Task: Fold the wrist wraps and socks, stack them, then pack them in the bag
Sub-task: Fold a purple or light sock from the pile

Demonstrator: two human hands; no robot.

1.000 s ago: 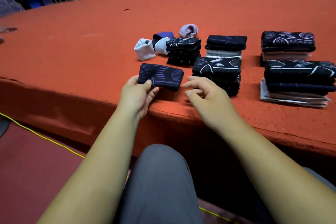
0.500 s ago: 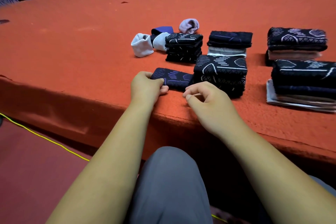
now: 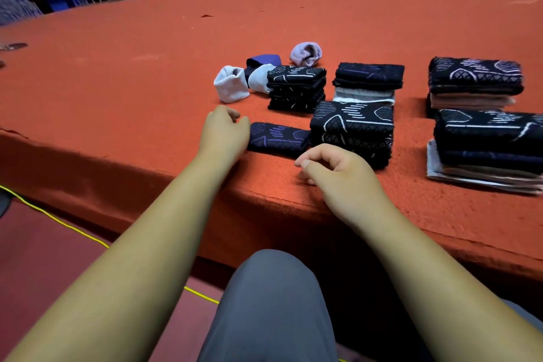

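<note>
A folded dark wrist wrap with purple lines lies flat on the orange table, against the left side of a stack of black patterned wraps. My left hand rests at this wrap's left end, fingers curled, gripping nothing. Near the table's front edge, just in front of the stack, my right hand is loosely curled and holds nothing. Rolled white socks, a blue sock and a lilac sock lie behind. No bag is in view.
More folded stacks stand further back and at the right. The table's front edge drops to a red floor with a yellow cable. My grey-clad knee is below.
The purple-lined wrap went from my left hand down onto the table beside the front stack. My left hand let go and now sits at its left end. My right hand drew back slightly.
</note>
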